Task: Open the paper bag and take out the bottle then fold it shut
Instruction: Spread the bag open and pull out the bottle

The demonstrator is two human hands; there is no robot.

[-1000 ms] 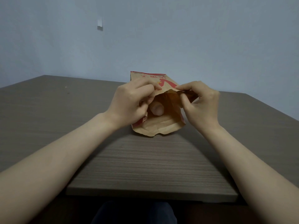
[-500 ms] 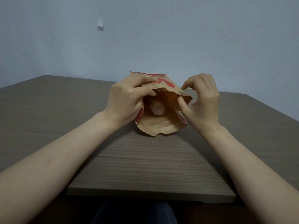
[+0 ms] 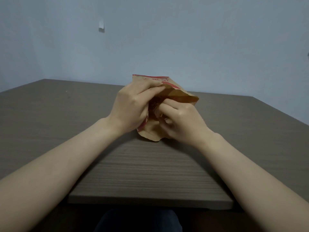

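Note:
A brown paper bag (image 3: 181, 96) with red print lies on the table (image 3: 142, 173), its open mouth facing me. My left hand (image 3: 132, 108) pinches the bag's upper left rim and holds the mouth open. My right hand (image 3: 181, 122) is reaching into the mouth, fingers curled around the top of the bottle (image 3: 157, 112). Only a small pale part of the bottle shows between the fingers. The rest of it is hidden inside the bag.
The grey-brown wood-grain table runs wide to both sides, with its near edge (image 3: 150, 204) close to my body. A pale wall stands behind, with a small white fitting (image 3: 101, 28) high on it.
My right hand let go of the bag's right rim and moved into the open mouth, closing on the bottle top. The left hand kept its hold on the rim.

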